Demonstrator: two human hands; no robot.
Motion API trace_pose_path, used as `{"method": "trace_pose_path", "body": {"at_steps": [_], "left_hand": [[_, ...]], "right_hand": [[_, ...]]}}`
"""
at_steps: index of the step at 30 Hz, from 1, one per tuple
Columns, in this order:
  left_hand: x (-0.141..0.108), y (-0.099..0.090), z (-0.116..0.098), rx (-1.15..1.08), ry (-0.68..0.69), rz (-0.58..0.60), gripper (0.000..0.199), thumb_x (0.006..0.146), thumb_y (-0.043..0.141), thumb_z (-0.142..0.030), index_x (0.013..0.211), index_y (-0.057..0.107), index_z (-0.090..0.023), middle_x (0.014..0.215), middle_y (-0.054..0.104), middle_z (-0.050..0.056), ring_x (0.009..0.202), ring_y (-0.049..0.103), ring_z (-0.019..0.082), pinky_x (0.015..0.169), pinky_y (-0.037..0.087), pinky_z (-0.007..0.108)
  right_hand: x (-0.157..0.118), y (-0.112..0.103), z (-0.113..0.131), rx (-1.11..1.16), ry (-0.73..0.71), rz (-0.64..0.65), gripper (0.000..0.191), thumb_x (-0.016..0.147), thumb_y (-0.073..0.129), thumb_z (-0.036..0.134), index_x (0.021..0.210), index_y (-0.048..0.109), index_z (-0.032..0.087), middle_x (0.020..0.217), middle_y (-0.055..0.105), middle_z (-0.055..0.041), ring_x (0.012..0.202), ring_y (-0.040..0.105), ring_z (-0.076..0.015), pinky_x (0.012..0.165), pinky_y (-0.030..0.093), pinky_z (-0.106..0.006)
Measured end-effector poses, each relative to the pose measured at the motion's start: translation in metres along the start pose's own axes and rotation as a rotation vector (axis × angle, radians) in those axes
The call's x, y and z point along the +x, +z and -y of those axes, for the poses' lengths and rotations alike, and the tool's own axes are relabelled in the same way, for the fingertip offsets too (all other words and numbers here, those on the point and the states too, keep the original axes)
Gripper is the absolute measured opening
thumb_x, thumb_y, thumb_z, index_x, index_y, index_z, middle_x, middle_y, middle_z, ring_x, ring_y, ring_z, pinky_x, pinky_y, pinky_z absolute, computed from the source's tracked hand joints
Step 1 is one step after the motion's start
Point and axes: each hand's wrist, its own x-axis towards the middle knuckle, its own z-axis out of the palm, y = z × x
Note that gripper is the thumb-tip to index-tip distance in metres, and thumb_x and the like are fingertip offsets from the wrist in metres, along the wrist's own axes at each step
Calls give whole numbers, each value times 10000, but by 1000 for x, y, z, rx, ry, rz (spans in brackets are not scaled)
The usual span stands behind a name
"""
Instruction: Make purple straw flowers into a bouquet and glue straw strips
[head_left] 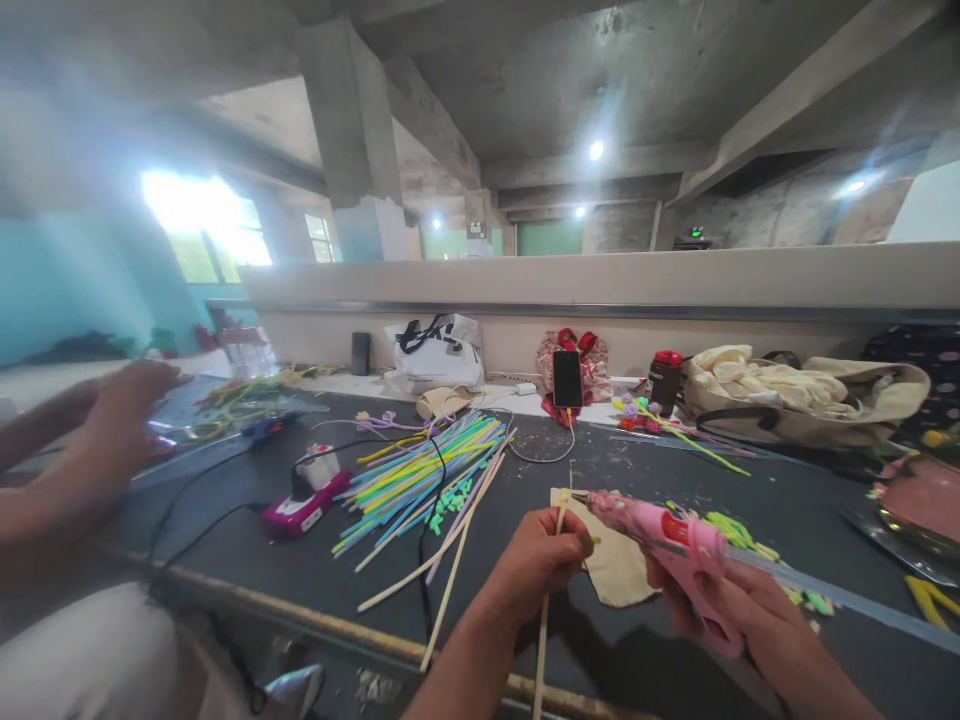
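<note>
My left hand pinches a thin cream stick near its top, where a small yellowish piece sits. The stick runs down past the table's front edge. In my right hand is a pink hot glue gun, a long clear glue stick trailing from its back. Its nozzle points left and reaches the top of the cream stick; whether they touch I cannot tell. Beneath both hands lies a cream cloth piece on the dark table.
Left of my hands lies a pile of coloured sticks with small green pieces. A purple power strip with black cables stands beside it. A phone leans at the back. A co-worker's arm reaches in at far left.
</note>
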Motion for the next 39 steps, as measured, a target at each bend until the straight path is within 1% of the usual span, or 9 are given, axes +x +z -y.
{"method": "trace_pose_path", "body": {"at_steps": [4, 9, 16, 21, 25, 29, 33, 39], "left_hand": [[0, 1, -1, 21, 5, 6, 54, 500, 518, -135, 516, 471, -157, 383, 317, -91, 335, 195, 20, 373, 62, 217], [0, 2, -2, 42, 4, 0, 43, 493, 504, -135, 512, 473, -158, 388, 339, -86, 336, 205, 19, 374, 72, 212], [-2, 3, -5, 62, 2, 18, 36, 481, 482, -125, 492, 470, -157, 381, 341, -84, 331, 207, 20, 370, 75, 215], [-2, 2, -4, 54, 18, 26, 41, 488, 474, -117, 503, 477, -155, 389, 354, -82, 335, 219, 22, 377, 85, 215], [-1, 0, -1, 58, 24, 30, 49, 492, 477, -114, 522, 491, -151, 404, 368, -78, 347, 227, 25, 380, 89, 218], [-1, 1, -1, 65, 23, 22, 50, 488, 476, -115, 516, 485, -155, 392, 349, -83, 343, 215, 27, 378, 84, 222], [-1, 1, -2, 72, 22, 32, 40, 494, 476, -118, 503, 479, -157, 385, 338, -85, 342, 206, 27, 378, 77, 223], [1, -1, 2, 71, 18, 17, 46, 525, 533, -158, 538, 488, -155, 420, 357, -85, 356, 210, 23, 387, 81, 216]], "right_hand": [[1, 0, -2, -16, -23, -5, 418, 683, 542, 548, 766, 656, 155, 481, 551, -16, 454, 409, -114, 436, 276, -226], [2, 1, 2, -66, 2, -9, 433, 701, 515, 556, 725, 645, 143, 465, 536, -17, 428, 370, -105, 429, 242, -229], [2, 5, 9, -98, -43, 1, 440, 702, 503, 577, 673, 617, 153, 439, 499, 3, 414, 344, -94, 427, 240, -222], [4, 5, 7, -84, -47, -6, 415, 714, 513, 550, 657, 600, 149, 421, 470, 16, 406, 321, -83, 427, 214, -219], [5, 5, 6, -78, -61, 29, 438, 718, 498, 563, 693, 611, 140, 431, 473, 12, 408, 322, -87, 430, 202, -226], [4, 5, 6, -96, -36, 13, 454, 708, 496, 581, 692, 609, 141, 434, 476, 11, 411, 329, -91, 434, 198, -228], [4, 3, 3, -103, -39, 31, 448, 714, 493, 574, 688, 605, 141, 450, 500, 3, 407, 333, -86, 431, 200, -226], [3, 1, 1, -117, -3, 21, 488, 679, 504, 607, 682, 612, 132, 449, 498, 1, 401, 334, -83, 425, 212, -227]]}}
